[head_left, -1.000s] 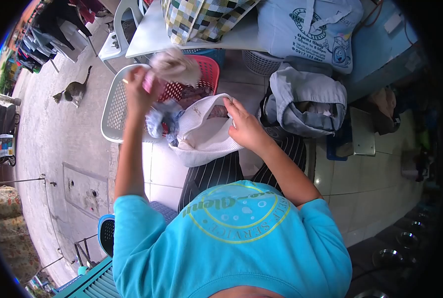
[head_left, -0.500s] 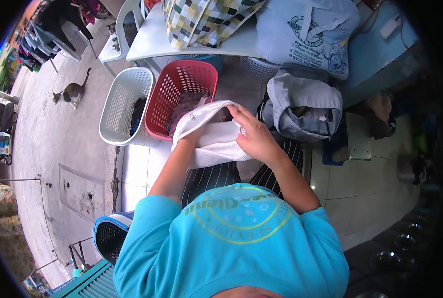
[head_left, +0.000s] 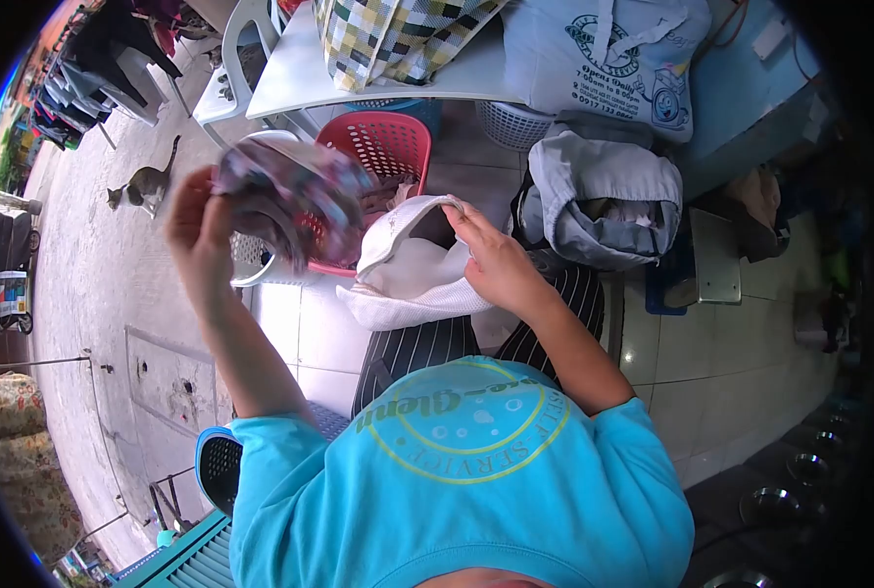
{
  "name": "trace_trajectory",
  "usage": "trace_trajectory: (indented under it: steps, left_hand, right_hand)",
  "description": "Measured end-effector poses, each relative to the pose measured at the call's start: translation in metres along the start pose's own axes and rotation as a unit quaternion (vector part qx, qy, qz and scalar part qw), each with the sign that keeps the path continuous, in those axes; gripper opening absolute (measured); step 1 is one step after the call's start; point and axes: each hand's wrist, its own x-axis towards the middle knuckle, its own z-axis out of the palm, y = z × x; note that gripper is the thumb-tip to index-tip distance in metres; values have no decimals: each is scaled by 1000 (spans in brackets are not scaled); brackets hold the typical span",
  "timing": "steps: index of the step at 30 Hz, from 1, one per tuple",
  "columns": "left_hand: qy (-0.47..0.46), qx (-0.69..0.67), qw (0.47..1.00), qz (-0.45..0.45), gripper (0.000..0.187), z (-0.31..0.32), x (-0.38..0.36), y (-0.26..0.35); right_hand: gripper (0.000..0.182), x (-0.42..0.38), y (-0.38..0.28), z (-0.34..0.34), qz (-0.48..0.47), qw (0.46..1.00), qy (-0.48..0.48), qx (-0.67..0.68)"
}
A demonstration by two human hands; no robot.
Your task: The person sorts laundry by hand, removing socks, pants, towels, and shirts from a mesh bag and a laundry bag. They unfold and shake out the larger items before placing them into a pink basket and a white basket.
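Note:
My left hand (head_left: 200,220) is raised over the white basket (head_left: 251,257), its fingers closed on a crumpled patterned garment (head_left: 290,191). Motion smears this greyish-purple cloth, which hangs partly in front of both baskets. With my right hand (head_left: 501,260) I grip the upper rim of a white mesh laundry bag (head_left: 408,299), which rests over my lap with its mouth gaping. Behind the bag stands the red basket (head_left: 383,137), with mauve cloth (head_left: 388,193) inside.
A white table (head_left: 290,83) carries a checkered bag (head_left: 398,44) and a printed white bag (head_left: 594,69). A grey fabric bag (head_left: 604,186) sits open to my right, near a metal-topped stool (head_left: 716,255). A cat (head_left: 145,186) is on the concrete at left.
My left hand has come out of the mesh bag and swung left and up with the patterned garment in its fingers. My right hand stays on the bag's rim.

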Motion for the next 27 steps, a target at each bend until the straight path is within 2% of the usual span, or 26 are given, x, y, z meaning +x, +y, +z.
trace_trajectory:
  steps: [1, 3, 5, 6, 7, 8, 9, 10, 11, 13, 15, 16, 19, 22, 23, 24, 25, 27]
  left_hand:
    - [22, 16, 999, 42, 23, -5, 11, -2]
    - [50, 106, 991, 65, 21, -7, 26, -10]
    - [16, 196, 980, -20, 19, -5, 32, -28]
    - [-33, 248, 968, -36, 20, 3, 30, -38]
    - [-72, 350, 934, -13, 24, 13, 19, -43]
    - [-137, 292, 946, -1, 26, 21, 7, -59]
    - [-230, 292, 924, -94, 23, 40, -10, -55]
    - [-346, 209, 902, -148, 24, 63, -25, -56]
    - [-434, 171, 878, -111, 22, 88, -40, -64]
    - [-454, 293, 840, -48, 27, 121, -66, -103]
    - [-373, 235, 894, -74, 29, 131, -80, -153]
    - [-373, 237, 894, -74, 29, 134, -85, -169]
    - [-327, 155, 918, -159, 29, 145, -92, -210]
    - [-268, 71, 930, -243, 28, 148, -96, -232]
    - [-244, 43, 930, -273, 28, 145, -97, -234]
    - [-317, 188, 913, -173, 29, 140, -103, -232]
    - [-424, 285, 846, -150, 27, 145, -95, -182]
    - [-453, 380, 802, -81, 31, 141, -89, -143]
  right_hand:
    - [76, 1, 0, -1, 5, 1000, -3, 1]
    - [75, 0, 1, -2, 13, 1000, -7, 0]
    - [74, 3, 4, -2, 9, 1000, 4, 5]
    - [74, 4, 6, 0, 9, 1000, 6, 3]
    - [71, 5, 9, 2, -4, 1000, 23, 17]
    - [68, 7, 10, 3, -18, 999, 41, 31]
    - [68, 8, 8, 3, -18, 999, 42, 30]
    - [70, 9, 7, 5, -38, 998, 50, 33]
    - [71, 10, 4, 7, -59, 996, 57, 35]
    - [71, 2, -29, -5, -74, 995, 50, 36]
    - [70, -7, -64, -22, -83, 993, 1, 84]
    - [70, -10, -70, -28, -84, 993, 1, 85]
    - [70, -14, -70, -41, -134, 987, 37, 79]
    - [71, -14, -41, -33, -56, 997, 56, -10]
    - [71, -14, -30, -30, -59, 997, 52, -8]
    - [74, -12, -21, -28, -23, 999, 46, -10]
    - [76, -11, -14, -25, 14, 999, 41, -12]
    - [76, -9, -2, -20, 4, 998, 56, -26]
